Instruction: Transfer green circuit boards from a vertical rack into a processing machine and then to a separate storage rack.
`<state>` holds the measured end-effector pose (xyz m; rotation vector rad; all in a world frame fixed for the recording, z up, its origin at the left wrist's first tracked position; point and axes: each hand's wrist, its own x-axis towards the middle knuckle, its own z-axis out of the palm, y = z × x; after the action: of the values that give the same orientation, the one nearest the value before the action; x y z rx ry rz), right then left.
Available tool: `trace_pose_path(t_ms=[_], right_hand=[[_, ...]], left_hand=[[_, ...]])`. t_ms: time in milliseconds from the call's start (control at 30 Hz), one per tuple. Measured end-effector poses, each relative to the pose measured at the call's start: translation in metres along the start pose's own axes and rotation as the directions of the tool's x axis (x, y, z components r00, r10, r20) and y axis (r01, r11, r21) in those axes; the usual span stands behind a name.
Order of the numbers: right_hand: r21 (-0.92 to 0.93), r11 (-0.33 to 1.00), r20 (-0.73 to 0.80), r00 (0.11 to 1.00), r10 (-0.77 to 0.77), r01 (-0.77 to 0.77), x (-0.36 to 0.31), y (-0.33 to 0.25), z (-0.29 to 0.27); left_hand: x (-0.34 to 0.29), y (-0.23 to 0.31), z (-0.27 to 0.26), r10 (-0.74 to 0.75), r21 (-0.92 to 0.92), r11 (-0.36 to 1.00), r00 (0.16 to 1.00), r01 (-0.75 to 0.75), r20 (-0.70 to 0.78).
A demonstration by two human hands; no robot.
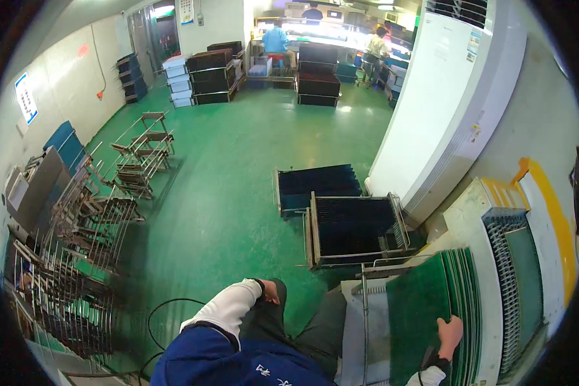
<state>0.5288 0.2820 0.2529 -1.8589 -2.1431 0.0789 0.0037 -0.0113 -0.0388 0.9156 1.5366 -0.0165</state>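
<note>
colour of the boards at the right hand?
Green: the boards at the right hand are plain dark green, seen best in the head view.

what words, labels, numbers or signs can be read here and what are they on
Dark blue garment: white characters, cut by the lower edge; not copied here.
Left wall notice: blue-edged, print too small to read.
Far wall notice: too small to read.
Label on the tall white cabinet: too small to read.
I can make out no other text clearly.
</note>
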Motion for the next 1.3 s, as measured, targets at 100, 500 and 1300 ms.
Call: trace_pose_path(t_ms=[100, 500, 1300], right_hand=[[-0.016, 1.0, 0.048, 0.999, 0.024, -0.023, -0.003, -0.018, -0.011], [-0.056, 0.998, 0.022, 1.0, -0.02, 0.021, -0.007, -0.024, -0.015], [-0.08, 0.997, 0.028, 0.999, 0.017, -0.015, -0.008, -0.024, -0.015]], left_hand=[[0.001, -0.007, 0.003, 0.051, -0.075, 0.996, 0.999, -0.051, 0.003], [0.001, -0.006, 0.0, 0.051, -0.07, 0.996, 0.999, -0.051, -0.004], [-0.015, 0.01, -0.001, 0.0, -0.044, 0.999, 0.998, -0.003, -0.055]])
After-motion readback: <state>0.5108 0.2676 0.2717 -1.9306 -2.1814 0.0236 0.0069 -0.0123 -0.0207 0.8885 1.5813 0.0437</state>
